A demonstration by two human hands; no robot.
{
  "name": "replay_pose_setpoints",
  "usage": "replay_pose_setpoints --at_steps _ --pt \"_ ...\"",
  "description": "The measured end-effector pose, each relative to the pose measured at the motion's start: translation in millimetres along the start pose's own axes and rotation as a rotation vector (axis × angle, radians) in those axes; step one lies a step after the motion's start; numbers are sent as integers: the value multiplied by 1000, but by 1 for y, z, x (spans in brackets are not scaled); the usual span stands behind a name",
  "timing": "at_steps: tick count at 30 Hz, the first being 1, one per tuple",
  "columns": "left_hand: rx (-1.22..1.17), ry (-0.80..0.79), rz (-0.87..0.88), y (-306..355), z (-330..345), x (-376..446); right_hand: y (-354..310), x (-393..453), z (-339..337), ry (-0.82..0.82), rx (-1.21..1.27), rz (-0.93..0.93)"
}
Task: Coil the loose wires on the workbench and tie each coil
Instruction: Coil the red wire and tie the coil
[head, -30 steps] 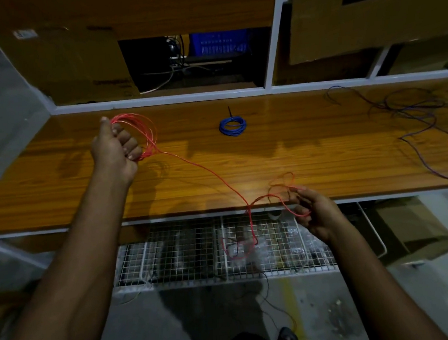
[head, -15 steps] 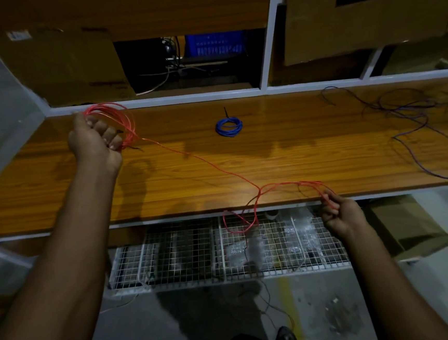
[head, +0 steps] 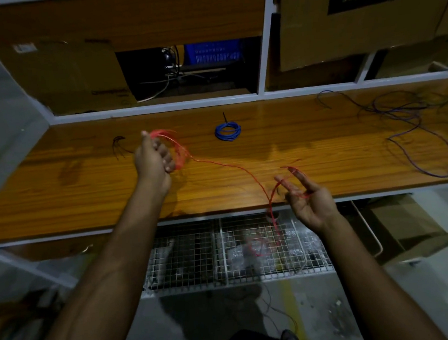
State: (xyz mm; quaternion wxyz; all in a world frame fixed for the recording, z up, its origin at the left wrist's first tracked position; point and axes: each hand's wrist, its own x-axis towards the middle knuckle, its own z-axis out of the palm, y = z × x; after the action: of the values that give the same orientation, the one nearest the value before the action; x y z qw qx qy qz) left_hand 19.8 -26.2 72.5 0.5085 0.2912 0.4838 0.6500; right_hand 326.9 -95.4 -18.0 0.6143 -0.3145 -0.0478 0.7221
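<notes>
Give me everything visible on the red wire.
The red wire is thin, flexible and looks plastic-insulated. One end is wound into several loops gripped in the left hand above the workbench. From there a single strand sags across the wood toward the right hand, whose loosely spread fingers it drapes over. The slack drops past the bench's front edge and hangs in front of the wire-mesh baskets. That part is blurred.
</notes>
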Motion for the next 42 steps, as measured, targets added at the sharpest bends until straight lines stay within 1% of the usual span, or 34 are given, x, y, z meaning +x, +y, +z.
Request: replay_pose_setpoints --at_steps 2,4,5,7,9,10,11,13,14,17,19,21,23,26,27,29,33,36,39,42 --pt "73 -77 -12 -14 5 -11 3 -3 9 -36 -74 33" --pt "134 -143 -16 -23 8 -20 2 -3 14 -48 -214 63" --pt "159 -167 -16 -25 10 -24 0 -3 16 -44 -340 73" --pt "203 -193 -20 -26 13 -30 -6 -4 21 -32 -676 57" --pt "222 -193 -19 -24 15 -35 -14 -8 29 -20 -990 -18" --pt "216 -188 -11 -22 15 -35 -19 -11 34 -7 -1091 -58" --pt "203 -180 3 -20 15 -35 -23 -12 37 6 -1147 -86" --pt "160 -153 33 -14 11 -34 -33 -13 38 18 -1159 -89" --pt "132 -140 47 -11 8 -34 -37 -13 37 11 -1122 -72" --pt "62 -119 76 -5 -3 -36 -44 -15 32 -33 -897 -13" --pt "50 -96 87 -5 -9 -39 -45 -18 31 -67 -862 -10" --pt "47 -72 92 -9 -13 -41 -43 -20 30 -112 -974 -39" --pt "62 -40 104 -14 -18 -42 -41 -21 28 -110 -1188 -125" --pt "45 20 110 -16 -29 -39 -46 -19 21 7 -1515 -331" --pt "21 45 106 -15 -35 -37 -50 -17 17 44 -1559 -379" --pt "-37 92 103 -11 -50 -30 -57 -15 8 68 -1515 -388" --pt "-76 177 109 -2 -76 -22 -64 -13 -6 93 -1247 -283" --pt "-112 219 120 3 -85 -22 -63 -10 -8 190 -1070 -255" --pt "-126 230 113 4 -86 -23 -55 -13 -4 267 -892 -189" --pt "-119 221 111 3 -82 -24 -44 -17 4 252 -739 -138"
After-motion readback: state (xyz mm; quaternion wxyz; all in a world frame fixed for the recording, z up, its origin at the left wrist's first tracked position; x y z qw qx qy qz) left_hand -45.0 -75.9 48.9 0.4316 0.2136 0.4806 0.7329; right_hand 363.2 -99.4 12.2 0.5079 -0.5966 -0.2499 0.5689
